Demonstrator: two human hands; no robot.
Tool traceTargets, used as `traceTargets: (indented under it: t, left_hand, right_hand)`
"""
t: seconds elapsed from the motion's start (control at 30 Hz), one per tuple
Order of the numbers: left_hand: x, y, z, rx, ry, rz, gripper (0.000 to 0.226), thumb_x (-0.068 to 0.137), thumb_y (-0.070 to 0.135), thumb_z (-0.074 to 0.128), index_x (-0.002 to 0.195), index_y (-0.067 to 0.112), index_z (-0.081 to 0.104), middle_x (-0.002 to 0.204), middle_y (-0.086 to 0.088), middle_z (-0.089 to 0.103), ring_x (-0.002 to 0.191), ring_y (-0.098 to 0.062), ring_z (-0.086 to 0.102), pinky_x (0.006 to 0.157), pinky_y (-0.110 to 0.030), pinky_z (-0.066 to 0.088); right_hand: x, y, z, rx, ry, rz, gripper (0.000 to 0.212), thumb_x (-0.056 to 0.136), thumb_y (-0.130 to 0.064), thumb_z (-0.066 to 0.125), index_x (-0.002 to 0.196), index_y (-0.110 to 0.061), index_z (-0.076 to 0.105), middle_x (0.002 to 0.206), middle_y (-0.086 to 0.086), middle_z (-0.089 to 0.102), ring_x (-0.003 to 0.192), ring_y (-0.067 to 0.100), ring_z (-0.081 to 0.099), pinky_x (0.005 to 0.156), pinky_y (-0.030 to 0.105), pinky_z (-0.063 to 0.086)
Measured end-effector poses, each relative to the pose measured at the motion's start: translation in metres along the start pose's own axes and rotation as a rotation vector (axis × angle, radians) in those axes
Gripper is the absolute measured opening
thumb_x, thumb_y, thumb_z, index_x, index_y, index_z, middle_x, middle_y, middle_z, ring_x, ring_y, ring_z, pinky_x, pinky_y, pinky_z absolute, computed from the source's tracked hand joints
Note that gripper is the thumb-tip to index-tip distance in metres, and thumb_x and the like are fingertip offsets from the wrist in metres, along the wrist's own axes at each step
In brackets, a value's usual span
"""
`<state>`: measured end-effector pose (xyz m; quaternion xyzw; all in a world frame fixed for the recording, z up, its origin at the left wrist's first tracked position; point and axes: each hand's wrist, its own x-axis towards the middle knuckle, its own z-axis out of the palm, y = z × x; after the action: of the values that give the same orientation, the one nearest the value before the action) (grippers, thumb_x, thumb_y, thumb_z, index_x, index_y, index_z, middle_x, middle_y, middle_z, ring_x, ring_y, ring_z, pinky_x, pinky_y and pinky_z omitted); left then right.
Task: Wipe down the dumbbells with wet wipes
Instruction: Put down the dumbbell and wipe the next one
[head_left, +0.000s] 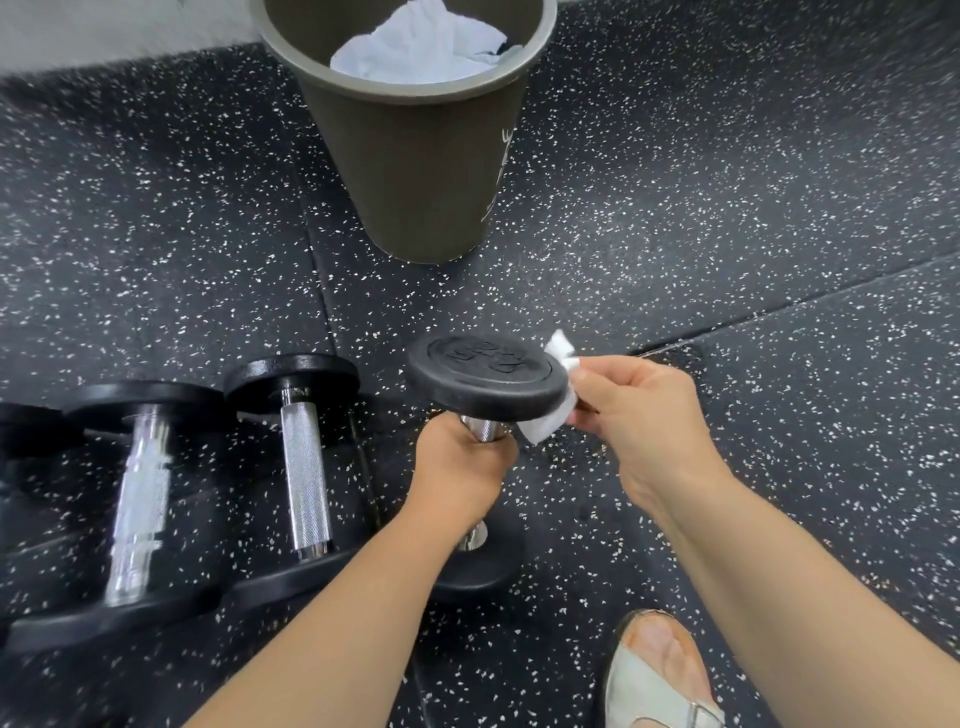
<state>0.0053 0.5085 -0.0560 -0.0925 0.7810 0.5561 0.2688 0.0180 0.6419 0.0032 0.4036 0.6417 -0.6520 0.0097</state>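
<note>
My left hand (460, 467) grips the chrome handle of a black dumbbell (485, 376) that stands upright, its lower head resting on the floor. My right hand (644, 410) pinches a white wet wipe (550, 421) against the right rim of the dumbbell's upper head. Two more dumbbells lie on the floor to the left: one with a knurled handle (304, 467) and one with a shiny smooth handle (140, 499).
An olive-brown waste bin (415, 171) with crumpled white wipes inside stands just beyond the dumbbell. Black speckled rubber flooring (727, 234) covers the ground. My sandalled foot (657, 670) is at the lower right. A pale wall edge shows at the top left.
</note>
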Motion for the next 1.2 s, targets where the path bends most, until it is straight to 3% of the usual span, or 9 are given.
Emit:
traceTargets:
  t: [0.2,0.33,0.47,0.63,0.77,0.87,1.03,1.13,1.2]
  left_hand:
    - [-0.004,0.002,0.002,0.079,-0.071,0.067,0.026,0.078,-0.002,0.055,0.055,0.004,0.043,0.055,-0.005,0.036,0.055,-0.016,0.03,0.045,-0.021,0.027]
    - [0.0,0.005,0.002,0.047,-0.054,0.027,0.038,0.077,-0.002,0.056,0.051,0.016,0.035,0.05,0.002,0.033,0.046,-0.011,0.026,0.04,-0.018,0.024]
    - [0.002,0.006,0.0,0.019,-0.05,-0.003,0.036,0.077,-0.002,0.056,0.053,0.016,0.036,0.048,0.003,0.035,0.042,-0.01,0.027,0.037,-0.017,0.025]
    - [0.005,0.005,0.0,-0.007,-0.05,-0.017,0.036,0.077,0.0,0.057,0.053,0.017,0.036,0.047,0.003,0.035,0.043,-0.011,0.027,0.039,-0.017,0.024]
    - [0.004,0.004,-0.002,0.022,-0.112,0.001,0.037,0.077,-0.002,0.057,0.052,0.016,0.036,0.049,0.001,0.035,0.044,-0.014,0.028,0.04,-0.018,0.025]
    - [-0.001,0.004,0.0,0.079,-0.191,0.055,0.037,0.078,-0.003,0.057,0.051,0.014,0.037,0.052,-0.004,0.032,0.048,-0.016,0.026,0.042,-0.018,0.022]
    - [-0.003,0.004,0.006,0.155,-0.272,0.096,0.049,0.077,-0.003,0.057,0.041,0.018,0.031,0.042,0.012,0.026,0.043,-0.008,0.021,0.041,-0.018,0.022]
    - [-0.001,0.001,0.004,0.137,-0.262,0.101,0.043,0.076,-0.003,0.057,0.046,0.013,0.032,0.05,0.002,0.029,0.051,-0.014,0.024,0.047,-0.023,0.022]
    - [-0.002,-0.001,0.002,0.132,-0.248,0.111,0.036,0.075,-0.001,0.057,0.052,0.005,0.03,0.058,-0.005,0.029,0.057,-0.017,0.024,0.052,-0.03,0.021]
  right_hand:
    - [0.046,-0.014,0.006,-0.153,-0.146,0.181,0.014,0.088,0.003,0.059,0.085,-0.004,0.071,0.069,0.007,0.069,0.063,0.018,0.059,0.059,0.029,0.05]
    - [0.059,-0.023,0.014,-0.24,-0.276,0.168,0.02,0.087,0.007,0.057,0.082,-0.007,0.071,0.073,0.008,0.069,0.066,0.017,0.06,0.061,0.028,0.052]
    - [0.059,-0.015,0.012,-0.197,-0.236,0.128,0.017,0.087,0.004,0.06,0.082,-0.008,0.072,0.082,0.011,0.072,0.079,0.021,0.06,0.068,0.03,0.052]
    - [0.028,0.009,-0.007,-0.013,-0.079,0.073,0.008,0.087,0.002,0.064,0.088,-0.002,0.071,0.082,0.01,0.075,0.07,0.016,0.068,0.06,0.022,0.054]
    - [0.027,0.008,-0.019,-0.089,-0.09,0.043,0.011,0.089,0.001,0.061,0.09,-0.002,0.072,0.079,0.008,0.073,0.065,0.013,0.065,0.058,0.021,0.052]
    - [0.044,-0.009,-0.016,-0.179,-0.166,0.13,0.013,0.09,0.004,0.059,0.093,-0.002,0.07,0.079,0.009,0.069,0.062,0.013,0.061,0.053,0.02,0.053]
    - [0.066,-0.036,0.004,-0.491,-0.391,0.024,0.022,0.088,0.001,0.059,0.08,-0.014,0.073,0.089,0.009,0.07,0.078,0.019,0.06,0.076,0.031,0.054]
    - [0.065,-0.047,0.016,-0.574,-0.506,-0.085,0.024,0.087,0.001,0.058,0.078,-0.015,0.073,0.074,0.007,0.063,0.059,0.011,0.053,0.056,0.022,0.05]
    - [0.062,-0.051,0.024,-0.603,-0.575,-0.185,0.024,0.086,0.0,0.058,0.078,-0.016,0.074,0.071,0.006,0.06,0.057,0.01,0.048,0.057,0.022,0.044]
